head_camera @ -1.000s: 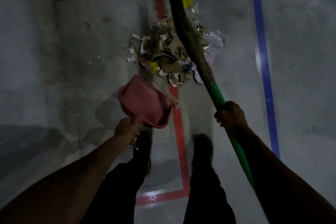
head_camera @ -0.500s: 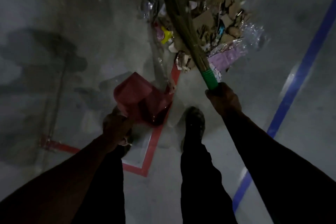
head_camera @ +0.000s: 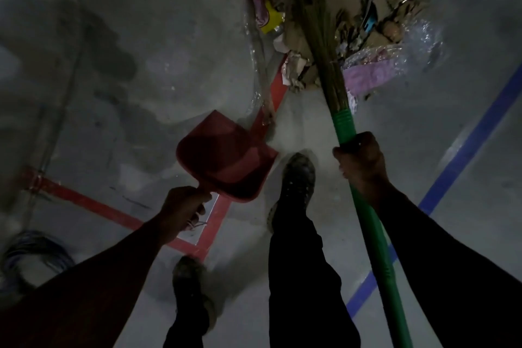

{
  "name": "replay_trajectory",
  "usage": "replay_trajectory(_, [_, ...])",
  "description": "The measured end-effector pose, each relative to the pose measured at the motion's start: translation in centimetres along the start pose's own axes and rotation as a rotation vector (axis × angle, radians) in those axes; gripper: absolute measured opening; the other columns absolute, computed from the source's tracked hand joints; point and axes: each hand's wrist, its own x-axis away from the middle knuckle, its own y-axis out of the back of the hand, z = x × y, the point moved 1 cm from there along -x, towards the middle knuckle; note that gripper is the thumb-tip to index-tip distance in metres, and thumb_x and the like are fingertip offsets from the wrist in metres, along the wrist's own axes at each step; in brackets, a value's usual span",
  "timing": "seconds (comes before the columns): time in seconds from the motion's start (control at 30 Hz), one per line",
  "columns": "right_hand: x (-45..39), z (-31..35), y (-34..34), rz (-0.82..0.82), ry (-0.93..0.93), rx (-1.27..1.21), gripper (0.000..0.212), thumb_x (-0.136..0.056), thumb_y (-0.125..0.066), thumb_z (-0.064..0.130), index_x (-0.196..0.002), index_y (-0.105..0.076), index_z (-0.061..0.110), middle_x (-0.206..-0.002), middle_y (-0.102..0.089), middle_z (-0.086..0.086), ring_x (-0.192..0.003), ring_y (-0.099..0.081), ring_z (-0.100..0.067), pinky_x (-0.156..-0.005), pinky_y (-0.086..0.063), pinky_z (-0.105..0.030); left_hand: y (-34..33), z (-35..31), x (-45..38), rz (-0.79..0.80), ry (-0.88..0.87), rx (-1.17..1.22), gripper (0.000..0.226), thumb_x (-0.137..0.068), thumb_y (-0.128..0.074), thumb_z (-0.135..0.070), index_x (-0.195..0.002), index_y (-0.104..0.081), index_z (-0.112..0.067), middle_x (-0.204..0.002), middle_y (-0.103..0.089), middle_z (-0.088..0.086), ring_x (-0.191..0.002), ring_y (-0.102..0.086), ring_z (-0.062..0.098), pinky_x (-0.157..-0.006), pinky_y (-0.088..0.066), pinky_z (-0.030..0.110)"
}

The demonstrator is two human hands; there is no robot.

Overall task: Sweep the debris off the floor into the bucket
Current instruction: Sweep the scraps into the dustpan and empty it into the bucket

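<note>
**A:** Why do you hold the 2 tools like this?

**B:** Your right hand (head_camera: 360,162) has its fingers wrapped around the green handle of the broom (head_camera: 343,127), quite close to the bristles. I think this low grip gives you short, controlled strokes. The bristles lie over the debris pile (head_camera: 364,20), which sits at the top of the view, ahead of your feet. Your left hand (head_camera: 183,206) grips the handle of the red dustpan (head_camera: 226,158). The pan is lifted and tilted, and nothing seems to be inside it, though the light is poor. It waits just beside the near edge of the pile, probably so you can lower it and push the rubbish in.

**A:** And the bucket?

**B:** I cannot see any bucket here.

**A:** What is around you?

**B:** A red floor line (head_camera: 271,96) passes under the pan and the pile, and a blue floor line (head_camera: 463,147) runs on the right. A coil of cable (head_camera: 34,251) lies at the lower left, well apart. Your front shoe (head_camera: 298,175) stands between pan and broom, so mind it when you sweep toward yourself.
</note>
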Motion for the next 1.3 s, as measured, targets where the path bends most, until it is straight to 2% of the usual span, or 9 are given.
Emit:
replay_trajectory(0.37, [-1.2, 0.9, 0.6, -0.064, 0.041, -0.063, 0.035, -0.076, -0.069, 0.028, -0.101, -0.048, 0.015, -0.102, -0.065, -0.022, -0.087, -0.065, -0.038, -0.073, -0.055, -0.048, -1.3, 1.3, -2.0, -0.047, -0.103, 0.039, 0.015, -0.079, -0.076, -0.019, -0.074, -0.070, -0.006, -0.051, -0.061, 0.009, -0.032, -0.045, 0.015, -0.034, -0.031, 0.017])
replay_trajectory(0.5, [-2.2, 1.6, 0.4, -0.078, 0.036, -0.071, 0.035, -0.077, -0.069, 0.028, -0.102, -0.048, 0.016, -0.103, -0.065, -0.020, -0.091, -0.065, -0.039, -0.076, -0.054, -0.048, -2.7, -1.8, -2.8, 0.007, -0.171, 0.046, 0.015, -0.082, -0.075, -0.016, -0.078, -0.068, -0.003, -0.052, -0.060, 0.009, -0.033, -0.045, 0.015, -0.036, -0.031, 0.017])
replay_trajectory(0.63, [-3.1, 2.8, 1.8, -0.165, 0.096, 0.005, 0.035, -0.084, -0.066, 0.032, -0.113, -0.052, 0.018, -0.104, -0.063, -0.007, -0.093, -0.062, -0.030, -0.081, -0.052, -0.036, -4.3, -7.3, -3.4, 0.033, -0.250, 0.017, 0.018, -0.082, -0.074, -0.022, -0.080, -0.070, -0.005, -0.052, -0.061, 0.005, -0.032, -0.045, 0.012, -0.034, -0.031, 0.016])
replay_trajectory(0.73, [-4.8, 4.7, 3.9, -0.116, 0.162, 0.018, 0.037, -0.088, -0.060, 0.027, -0.122, -0.052, 0.015, -0.111, -0.065, -0.016, -0.090, -0.063, -0.033, -0.085, -0.055, -0.050, -5.9, -11.7, -3.8, 0.042, -0.273, 0.029, 0.018, -0.081, -0.074, -0.021, -0.078, -0.070, -0.004, -0.054, -0.060, 0.007, -0.031, -0.044, 0.013, -0.034, -0.031, 0.016])
replay_trajectory(0.8, [-6.4, 6.5, 5.5, -0.074, 0.187, 0.072, 0.032, -0.090, -0.056, 0.025, -0.121, -0.050, 0.016, -0.104, -0.066, -0.016, -0.078, -0.068, -0.035, -0.071, -0.059, -0.051, -6.9, -14.4, -4.1, 0.052, -0.309, 0.017, 0.021, -0.082, -0.074, -0.022, -0.078, -0.068, -0.002, -0.056, -0.060, 0.008, -0.032, -0.044, 0.013, -0.034, -0.032, 0.016])
replay_trajectory(0.9, [-9.4, 9.4, 7.7, -0.044, 0.208, 0.174, 0.030, -0.093, -0.055, 0.024, -0.122, -0.047, 0.022, -0.092, -0.065, -0.008, -0.062, -0.067, -0.024, -0.048, -0.057, -0.034, -8.1, -18.1, -4.3, 0.047, -0.356, -0.001, 0.022, -0.083, -0.073, -0.022, -0.077, -0.068, -0.001, -0.057, -0.060, 0.010, -0.030, -0.043, 0.013, -0.034, -0.032, 0.015])
replay_trajectory(0.97, [-11.3, 11.1, 8.6, -0.013, 0.191, 0.241, 0.034, -0.093, -0.057, 0.024, -0.125, -0.047, 0.022, -0.092, -0.064, -0.007, -0.060, -0.066, -0.020, -0.041, -0.049, -0.025, -8.6, -20.1, -4.5, 0.054, -0.385, -0.005, 0.021, -0.083, -0.073, -0.020, -0.072, -0.068, -0.003, -0.058, -0.061, 0.012, -0.030, -0.045, 0.012, -0.034, -0.032, 0.015])
replay_trajectory(1.13, [-11.7, 11.2, 8.0, -0.013, 0.301, 0.439, 0.039, -0.094, -0.055, 0.021, -0.131, -0.044, 0.018, -0.096, -0.065, -0.012, -0.063, -0.066, -0.025, -0.045, -0.050, -0.026, -9.7, -22.7, -4.7, 0.034, -0.381, -0.022, 0.021, -0.079, -0.075, -0.025, -0.068, -0.068, -0.008, -0.058, -0.062, 0.010, -0.031, -0.046, 0.011, -0.035, -0.033, 0.016])
replay_trajectory(1.3, [-7.1, 5.5, 5.9, -0.039, 0.415, 0.718, 0.054, -0.100, -0.045, 0.031, -0.149, -0.028, 0.018, -0.105, -0.065, -0.017, -0.087, -0.065, -0.036, -0.077, -0.051, -0.038, -10.7, -24.0, -4.1, 0.019, -0.343, 0.033, 0.021, -0.077, -0.077, -0.021, -0.068, -0.065, -0.006, -0.049, -0.059, 0.004, -0.028, -0.046, 0.010, -0.034, -0.035, 0.016])
